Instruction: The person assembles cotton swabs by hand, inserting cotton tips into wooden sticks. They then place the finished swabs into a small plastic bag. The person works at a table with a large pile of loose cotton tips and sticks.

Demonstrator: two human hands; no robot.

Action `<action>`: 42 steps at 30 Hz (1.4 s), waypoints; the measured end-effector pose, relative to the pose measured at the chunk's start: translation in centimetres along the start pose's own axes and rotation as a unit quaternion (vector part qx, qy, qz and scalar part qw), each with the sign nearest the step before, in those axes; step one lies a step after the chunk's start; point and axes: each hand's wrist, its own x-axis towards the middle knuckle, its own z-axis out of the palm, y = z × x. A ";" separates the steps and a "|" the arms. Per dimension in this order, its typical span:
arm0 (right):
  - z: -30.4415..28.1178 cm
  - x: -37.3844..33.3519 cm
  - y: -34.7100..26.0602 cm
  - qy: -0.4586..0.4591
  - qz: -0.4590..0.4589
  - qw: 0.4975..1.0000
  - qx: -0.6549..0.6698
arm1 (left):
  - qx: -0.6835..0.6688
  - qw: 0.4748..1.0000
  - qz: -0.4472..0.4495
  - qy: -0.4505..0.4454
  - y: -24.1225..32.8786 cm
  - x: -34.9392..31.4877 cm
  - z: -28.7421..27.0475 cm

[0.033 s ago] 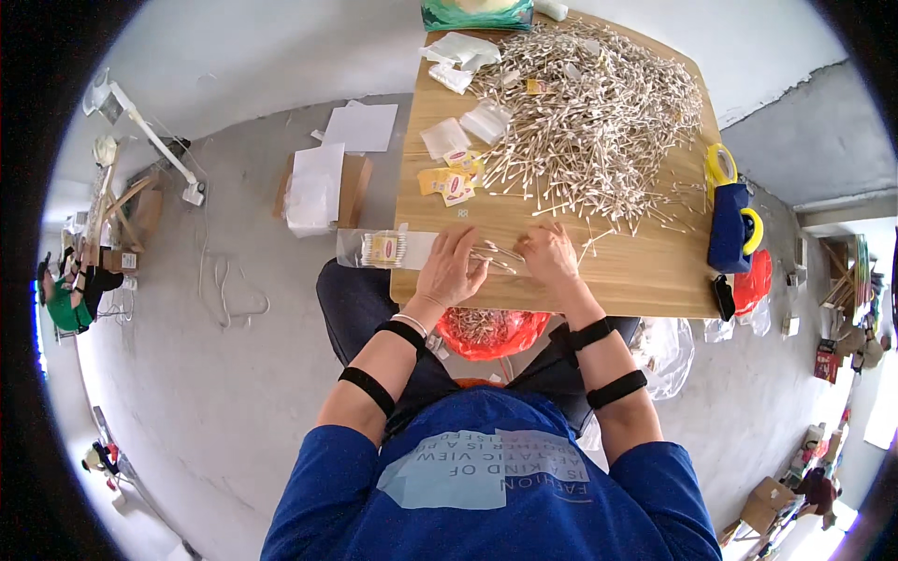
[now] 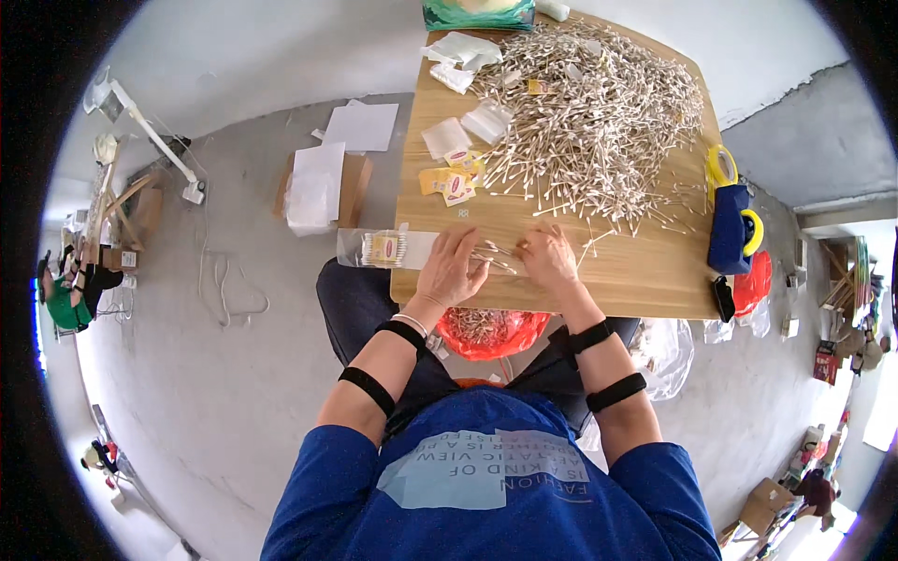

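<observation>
Several loose cotton swabs [image 2: 496, 258] lie between my two hands near the table's front edge. My left hand [image 2: 451, 269] is curled around their left ends, thumb and fingers closing on them. The fingertips of my right hand [image 2: 550, 254] pinch together at the swabs' right ends. Left of my left hand, a clear bag [image 2: 349, 248] holds a bundle of cotton swabs with a yellow label card [image 2: 384, 248], reaching past the table's left edge. A large heap of loose cotton swabs [image 2: 599, 122] covers the far part of the table.
Yellow-and-white cards [image 2: 454, 182] and clear bags [image 2: 444, 137] lie at the table's left. A blue tape dispenser [image 2: 730, 229] with yellow tape stands at the right edge. Below the front edge hangs a red bag [image 2: 494, 348] of swabs. Cartons [image 2: 354, 192] sit on the floor left.
</observation>
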 end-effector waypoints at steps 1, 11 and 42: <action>0.2 -0.2 -0.2 0.000 0.001 1.000 -0.001 | 0.001 1.000 0.001 0.000 0.1 0.0 0.0; 0.8 -0.4 -0.1 0.012 -0.015 0.997 0.071 | -0.005 1.000 0.022 0.022 -0.2 0.1 0.0; -0.8 -2.4 4.7 0.240 0.242 0.940 0.005 | -0.004 0.995 0.098 0.032 0.2 0.3 -0.1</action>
